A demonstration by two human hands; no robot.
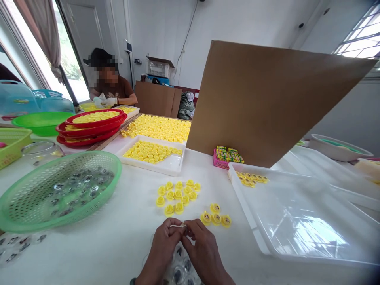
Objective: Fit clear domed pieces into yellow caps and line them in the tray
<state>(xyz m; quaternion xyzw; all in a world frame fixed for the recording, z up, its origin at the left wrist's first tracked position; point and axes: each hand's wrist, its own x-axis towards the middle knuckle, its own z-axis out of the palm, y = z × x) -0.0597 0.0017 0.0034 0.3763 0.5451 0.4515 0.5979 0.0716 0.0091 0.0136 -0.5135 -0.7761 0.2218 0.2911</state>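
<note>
Where they meet (knuckles up), left hand and right hand pinch plastic.

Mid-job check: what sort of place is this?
Likely a small hand-assembly workshop: white trays and stacked red trays holding yellow caps, a co-worker working at the same table, and the left hand and right hand pinching a small clear piece.

My left hand and right hand pinch a small clear piece together; yellow caps lie just beyond them.

small clear piece, pinched, held level
</note>
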